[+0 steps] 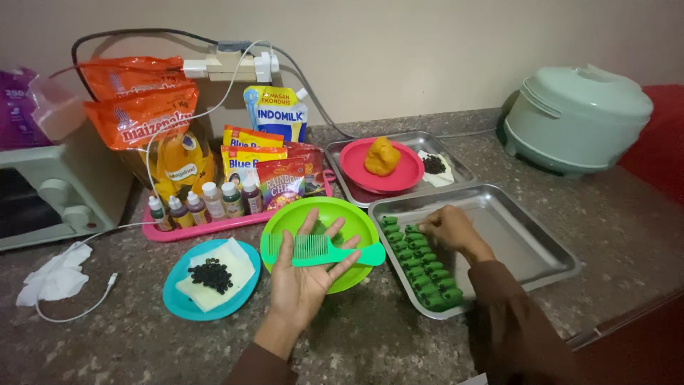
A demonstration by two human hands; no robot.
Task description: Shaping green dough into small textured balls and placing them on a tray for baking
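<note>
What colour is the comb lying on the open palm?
The plastic comb on the left hand is mint green, clearest in the head view.

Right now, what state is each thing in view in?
Left hand: palm up, open, green comb lying across its fingers.
Right hand: fingers closed at the green dough pieces.
Near steel tray: green pieces in rows at its left end.
Green bowl: upright.
Red plate: holds orange dough lump.
Rice cooker: lid shut.
</note>
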